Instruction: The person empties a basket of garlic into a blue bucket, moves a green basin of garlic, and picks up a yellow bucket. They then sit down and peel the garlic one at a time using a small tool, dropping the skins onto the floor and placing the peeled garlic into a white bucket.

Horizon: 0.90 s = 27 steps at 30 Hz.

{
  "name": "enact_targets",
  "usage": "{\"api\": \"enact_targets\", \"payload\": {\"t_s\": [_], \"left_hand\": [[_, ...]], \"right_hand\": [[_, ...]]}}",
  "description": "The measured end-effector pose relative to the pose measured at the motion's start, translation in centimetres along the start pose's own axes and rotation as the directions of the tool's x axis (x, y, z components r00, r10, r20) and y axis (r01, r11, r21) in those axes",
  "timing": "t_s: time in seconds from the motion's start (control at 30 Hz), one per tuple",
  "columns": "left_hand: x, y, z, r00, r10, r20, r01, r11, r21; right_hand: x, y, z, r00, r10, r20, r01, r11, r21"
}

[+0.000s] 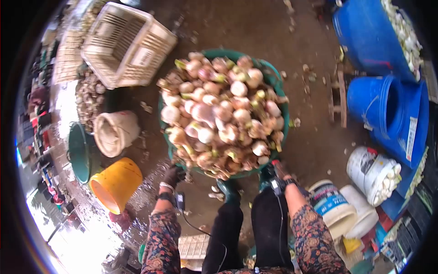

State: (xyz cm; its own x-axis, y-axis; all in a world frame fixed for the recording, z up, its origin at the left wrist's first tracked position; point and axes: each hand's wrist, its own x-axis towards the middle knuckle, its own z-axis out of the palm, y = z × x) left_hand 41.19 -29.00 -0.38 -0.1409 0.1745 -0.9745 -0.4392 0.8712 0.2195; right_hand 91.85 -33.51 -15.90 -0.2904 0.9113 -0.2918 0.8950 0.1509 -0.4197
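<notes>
A round green tub [285, 119] heaped with pale onions [205, 114] is in front of my legs. Brown dry skins and some green shoots show among the onions. My left hand [172, 176], in a dark glove, is closed at the tub's near left rim. On the near right side, my right hand [280, 170] is also gloved and closed at the rim. The fingers of both hands are partly hidden against the tub. A strapped device with a cable is on each wrist.
At left are a white slatted crate [132, 50], a white bucket [117, 131], a green bucket [81, 153] and a tipped yellow bucket [119, 182]. Blue barrels [372, 36] and a white bucket of peeled bulbs [365, 169] line the right. Scraps litter the wet floor [315, 132].
</notes>
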Motion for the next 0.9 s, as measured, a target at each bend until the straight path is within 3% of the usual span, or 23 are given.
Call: {"api": "enact_targets", "payload": {"t_s": [0.03, 0.07, 0.1, 0.13, 0.17, 0.2, 0.23, 0.27, 0.3, 0.33, 0.37, 0.4, 0.43, 0.47, 0.6, 0.63, 0.7, 0.73, 0.77, 0.8, 0.87, 0.9], "left_hand": [[-2.2, 0.9, 0.3, 0.991, 0.086, -0.100, -0.077, 0.993, 0.087], [-2.2, 1.5, -1.2, 0.972, 0.198, -0.125, -0.171, 0.965, 0.199], [-3.6, 3.7, -1.1, 0.924, 0.315, -0.218, -0.218, 0.900, 0.377], [-5.1, 6.0, -0.7, 0.853, 0.433, -0.291, -0.226, 0.810, 0.542], [-5.5, 8.2, -1.0, 0.844, 0.451, -0.290, -0.253, 0.812, 0.525], [-5.6, 10.7, -1.7, 0.672, 0.702, -0.237, -0.384, 0.603, 0.699], [-5.5, 13.2, -1.8, 0.448, 0.884, -0.129, -0.436, 0.342, 0.832], [-6.1, 16.2, -0.9, 0.441, 0.883, -0.163, -0.433, 0.369, 0.822], [-7.3, 19.4, 0.0, 0.439, 0.877, -0.195, -0.427, 0.394, 0.813], [-8.0, 22.1, 0.7, 0.358, 0.926, -0.117, -0.420, 0.272, 0.866], [-8.6, 24.7, 1.7, 0.276, 0.961, -0.030, -0.402, 0.144, 0.904], [-9.0, 27.2, 2.7, 0.271, 0.962, -0.038, -0.400, 0.149, 0.904], [-8.8, 29.4, 3.9, 0.298, 0.952, -0.064, -0.404, 0.186, 0.896], [-4.5, 31.5, 2.7, 0.148, 0.989, 0.017, -0.359, 0.038, 0.933], [-1.1, 38.5, 5.7, 0.243, 0.968, -0.067, -0.187, 0.115, 0.976], [-0.1, 39.9, 6.3, 0.252, 0.963, -0.098, -0.100, 0.126, 0.987], [4.7, 43.2, 5.0, 0.272, 0.962, -0.027, -0.043, 0.040, 0.998], [4.0, 44.3, 6.6, 0.456, 0.886, -0.078, 0.024, 0.076, 0.997], [6.4, 44.9, 5.9, 0.487, 0.870, -0.084, 0.014, 0.088, 0.996], [6.0, 45.4, 7.4, 0.472, 0.864, -0.172, 0.045, 0.171, 0.984], [5.9, 46.1, 9.0, 0.448, 0.871, -0.202, 0.027, 0.213, 0.977], [5.7, 46.4, 10.1, 0.436, 0.890, -0.137, -0.086, 0.192, 0.978]], "right_hand": [[1.6, -5.9, -12.2, 0.955, 0.294, 0.048, -0.289, 0.874, 0.391], [-1.2, -0.7, -5.6, 0.877, 0.458, 0.144, -0.441, 0.651, 0.618], [0.5, -6.6, -16.3, 0.737, 0.535, 0.413, -0.549, 0.118, 0.827], [-0.7, -4.5, -14.8, 0.669, 0.509, 0.542, -0.525, -0.193, 0.829], [-1.1, -5.4, -18.1, 0.658, 0.502, 0.561, -0.582, -0.133, 0.802], [-1.7, -4.7, -19.9, 0.694, 0.451, 0.561, -0.549, -0.172, 0.818], [-1.7, -5.7, -22.7, 0.695, 0.576, 0.431, -0.479, -0.078, 0.875], [-2.4, -4.8, -24.0, 0.709, 0.665, 0.233, -0.484, 0.219, 0.847], [-3.0, -3.8, -25.3, 0.735, 0.661, 0.151, -0.389, 0.229, 0.892], [-2.6, -3.9, -27.6, 0.739, 0.661, 0.133, -0.375, 0.240, 0.895], [-2.5, -3.9, -30.3, 0.692, 0.695, 0.195, -0.394, 0.138, 0.909], [-1.9, -4.3, -32.6, 0.640, 0.724, 0.257, -0.403, 0.032, 0.914], [-1.2, -4.2, -34.0, 0.632, 0.738, 0.238, -0.392, 0.040, 0.919], [-0.5, -3.8, -35.2, 0.591, 0.777, 0.219, -0.430, 0.073, 0.900], [3.1, -0.3, -37.8, 0.483, 0.843, 0.236, -0.578, 0.105, 0.809], [3.9, 1.2, -38.3, 0.506, 0.821, 0.263, -0.599, 0.115, 0.793], [5.9, 3.2, -39.4, 0.483, 0.822, 0.302, -0.654, 0.109, 0.748], [7.0, 4.2, -40.3, 0.474, 0.816, 0.329, -0.693, 0.116, 0.712], [7.9, 5.3, -41.1, 0.437, 0.827, 0.353, -0.716, 0.083, 0.693], [8.5, 6.4, -41.9, 0.417, 0.832, 0.365, -0.736, 0.073, 0.673], [9.6, 7.7, -43.3, 0.408, 0.830, 0.380, -0.739, 0.056, 0.672], [10.1, 8.1, -44.2, 0.427, 0.819, 0.382, -0.738, 0.072, 0.671]]}}
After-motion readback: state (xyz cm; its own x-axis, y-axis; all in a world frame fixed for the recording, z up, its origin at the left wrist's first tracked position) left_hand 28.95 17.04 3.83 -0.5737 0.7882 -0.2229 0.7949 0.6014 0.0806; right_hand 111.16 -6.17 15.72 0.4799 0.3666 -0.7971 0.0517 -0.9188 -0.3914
